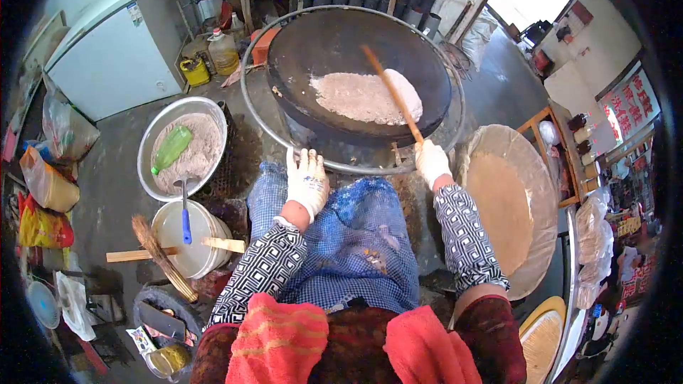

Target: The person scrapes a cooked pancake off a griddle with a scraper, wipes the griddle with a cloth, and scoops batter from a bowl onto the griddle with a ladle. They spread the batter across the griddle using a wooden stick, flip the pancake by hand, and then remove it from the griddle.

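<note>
My right hand [431, 163], in a white glove, is closed round the lower end of a wooden stick [393, 92]. The stick slants up and left across a large dark wok [313, 39], over a heap of pale pinkish-brown grainy material [356, 97]. Whether its far tip touches the wok cannot be told. My left hand [307, 183], also gloved, has its fingers stretched out at the near side of the metal ring [250, 110] around the wok. Nothing shows in that hand. A blue-checked cloth [341, 242] covers my lap below both hands.
Left stands a metal basin [148, 146] of similar material with a green plastic bottle [172, 148] in it. Below it are a white bucket [213, 256], a blue-handled scoop [186, 224] and a brush [162, 256]. A round cloth-lined tray [544, 220] holds tan powder at right.
</note>
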`<state>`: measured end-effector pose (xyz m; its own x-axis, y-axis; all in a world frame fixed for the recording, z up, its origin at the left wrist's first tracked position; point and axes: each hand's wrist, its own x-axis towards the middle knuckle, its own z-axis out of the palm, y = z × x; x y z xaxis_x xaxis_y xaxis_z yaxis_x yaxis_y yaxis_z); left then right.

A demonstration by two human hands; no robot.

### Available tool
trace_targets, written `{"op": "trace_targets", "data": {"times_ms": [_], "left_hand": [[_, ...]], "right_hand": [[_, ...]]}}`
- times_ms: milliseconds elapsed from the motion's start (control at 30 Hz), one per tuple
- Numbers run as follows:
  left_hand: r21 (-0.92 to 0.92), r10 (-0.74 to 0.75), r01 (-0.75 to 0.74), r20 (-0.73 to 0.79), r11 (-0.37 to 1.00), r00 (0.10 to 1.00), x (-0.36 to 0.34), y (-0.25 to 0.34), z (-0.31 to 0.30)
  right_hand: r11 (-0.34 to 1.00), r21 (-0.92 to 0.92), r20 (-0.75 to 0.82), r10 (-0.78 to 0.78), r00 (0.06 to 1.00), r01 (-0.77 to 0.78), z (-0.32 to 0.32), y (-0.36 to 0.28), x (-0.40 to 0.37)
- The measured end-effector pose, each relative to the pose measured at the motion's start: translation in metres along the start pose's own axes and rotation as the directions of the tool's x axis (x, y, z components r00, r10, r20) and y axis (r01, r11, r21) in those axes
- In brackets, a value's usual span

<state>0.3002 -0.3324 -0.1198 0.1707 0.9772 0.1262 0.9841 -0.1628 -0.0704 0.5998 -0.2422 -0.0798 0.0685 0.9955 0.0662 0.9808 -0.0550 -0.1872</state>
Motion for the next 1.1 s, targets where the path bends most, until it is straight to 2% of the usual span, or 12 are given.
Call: {"op": "trace_targets", "data": {"times_ms": [100, 233, 367, 467, 567, 633, 667, 800, 867, 900, 967, 1100], "left_hand": [[-0.008, -0.040, 0.040, -0.003, 0.999, 0.999, 0.002, -0.009, -0.001], [0.014, -0.073, 0.074, -0.060, 0.997, 0.995, 0.006, -0.023, -0.003], [0.014, -0.118, 0.120, -0.071, 0.993, 0.990, 0.011, -0.039, 0.002], [0.018, -0.150, 0.151, -0.043, 0.988, 0.988, 0.016, -0.052, 0.000], [0.009, -0.163, 0.163, -0.008, 0.987, 0.987, 0.023, -0.070, -0.008], [-0.016, -0.191, 0.192, 0.032, 0.981, 0.981, 0.026, -0.075, -0.007], [-0.010, -0.205, 0.205, -0.031, 0.979, 0.978, 0.027, -0.079, -0.002], [0.061, -0.243, 0.240, 0.052, 0.969, 0.969, 0.036, -0.090, -0.009], [0.029, -0.265, 0.266, 0.238, 0.963, 0.934, 0.045, -0.099, -0.017], [0.020, -0.272, 0.275, 0.239, 0.961, 0.932, 0.050, -0.105, -0.018], [0.018, -0.299, 0.301, 0.204, 0.953, 0.932, 0.051, -0.112, -0.016], [0.087, -0.321, 0.315, 0.064, 0.945, 0.945, 0.049, -0.105, -0.030]], "right_hand": [[0.998, -0.048, -0.025, 0.050, 0.998, -0.051, 0.023, 0.029, 0.007], [1.000, -0.023, -0.030, 0.001, 1.000, -0.001, 0.006, 0.010, 0.010], [0.973, -0.055, 0.090, -0.220, 0.971, 0.226, 0.019, 0.008, -0.011], [1.000, -0.027, -0.099, 0.001, 0.995, -0.004, 0.016, 0.027, 0.008], [0.995, -0.050, -0.111, -0.095, 0.989, 0.090, 0.007, 0.014, 0.010], [0.985, -0.160, 0.009, -0.061, 0.998, 0.062, 0.003, 0.007, 0.000], [0.989, -0.149, -0.001, 0.006, 1.000, -0.006, 0.014, 0.022, 0.004], [0.987, -0.159, -0.077, -0.040, 0.996, 0.028, 0.022, 0.036, 0.013], [0.996, -0.057, -0.032, -0.071, 0.997, 0.069, 0.001, 0.008, -0.004], [0.984, -0.135, -0.013, -0.122, 0.992, 0.119, 0.011, 0.011, -0.008], [0.995, -0.099, -0.046, -0.037, 0.998, 0.032, 0.021, 0.029, -0.007], [0.994, -0.048, -0.154, -0.102, 0.983, 0.096, 0.014, 0.026, 0.007]]}}
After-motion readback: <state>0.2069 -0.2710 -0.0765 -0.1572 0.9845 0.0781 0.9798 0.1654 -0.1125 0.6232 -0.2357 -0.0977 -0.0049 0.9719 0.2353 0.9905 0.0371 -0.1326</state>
